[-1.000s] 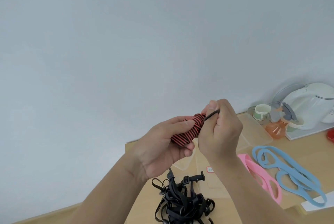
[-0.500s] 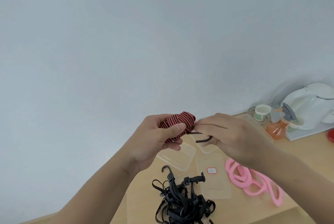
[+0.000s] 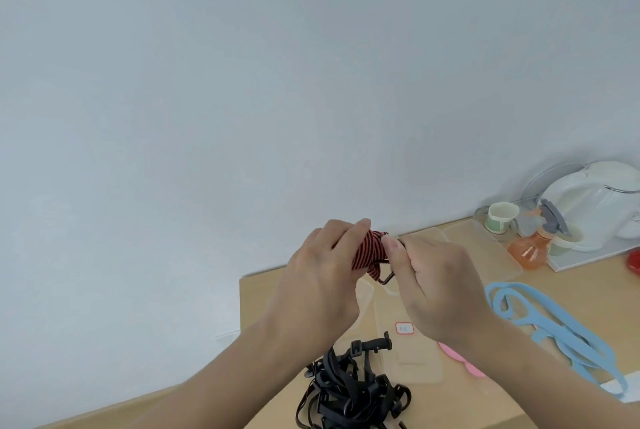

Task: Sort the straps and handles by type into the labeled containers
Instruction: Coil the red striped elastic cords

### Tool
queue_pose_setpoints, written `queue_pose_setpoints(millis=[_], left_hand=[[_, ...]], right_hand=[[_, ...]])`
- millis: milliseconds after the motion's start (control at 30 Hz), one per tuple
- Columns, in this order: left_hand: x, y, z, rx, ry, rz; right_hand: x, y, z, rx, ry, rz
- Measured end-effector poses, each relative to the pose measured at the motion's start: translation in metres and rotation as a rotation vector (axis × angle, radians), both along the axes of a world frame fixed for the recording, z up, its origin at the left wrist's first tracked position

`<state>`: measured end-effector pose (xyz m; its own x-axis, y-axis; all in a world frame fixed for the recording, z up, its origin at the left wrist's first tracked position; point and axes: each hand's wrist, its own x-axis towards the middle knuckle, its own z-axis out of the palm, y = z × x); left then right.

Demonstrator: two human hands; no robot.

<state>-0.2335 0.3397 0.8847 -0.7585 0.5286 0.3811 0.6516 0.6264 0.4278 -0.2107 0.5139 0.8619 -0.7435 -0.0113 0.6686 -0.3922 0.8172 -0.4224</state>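
A red-and-black striped strap, bundled up, is held in the air above the table between both hands. My left hand grips the bundle from the left. My right hand pinches its right end, where a dark metal hook hangs down. Below the hands lies a pile of black straps with clips. Clear plastic containers lie on the table, one with a small red-edged label. Blue silicone handles lie at the right; a pink handle shows partly under my right forearm.
At the back right stand a white kettle, an orange spray bottle and a small cup. A clear lid lies behind the hands. The wooden table ends at its left edge near my left wrist.
My hands have turned the striped bundle and closed in around it. My right hand moved from over the pink handles up to the strap's end, uncovering the blue handles.
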Motion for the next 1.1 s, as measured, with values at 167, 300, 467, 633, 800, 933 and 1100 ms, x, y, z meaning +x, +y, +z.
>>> queue_pose_setpoints(millis=[167, 300, 467, 633, 800, 933, 1100], left_hand=[[-0.001, -0.003, -0.004, -0.045, 0.209, -0.062], [-0.002, -0.003, -0.004, 0.005, 0.212, -0.073], [-0.004, -0.006, 0.004, 0.126, 0.076, -0.093], [-0.004, -0.002, 0.016, 0.193, 0.047, -0.123], [-0.014, 0.001, 0.016, 0.173, 0.165, -0.229], [-0.017, 0.002, 0.004, 0.085, 0.283, -0.277], [-0.018, -0.001, -0.012, 0.151, 0.297, -0.268]], right_hand=[[-0.001, -0.003, 0.012, -0.066, -0.261, -0.036], [-0.005, -0.006, 0.027, -0.016, -0.396, -0.115], [-0.014, -0.008, 0.031, 0.135, -0.215, -0.160], [-0.025, -0.004, 0.028, -0.324, -0.143, 0.053], [-0.023, -0.011, 0.029, -0.787, -0.539, 0.291], [-0.019, -0.014, 0.028, -0.783, -0.650, 0.196], [-0.019, -0.026, 0.017, -0.594, -0.546, 0.090]])
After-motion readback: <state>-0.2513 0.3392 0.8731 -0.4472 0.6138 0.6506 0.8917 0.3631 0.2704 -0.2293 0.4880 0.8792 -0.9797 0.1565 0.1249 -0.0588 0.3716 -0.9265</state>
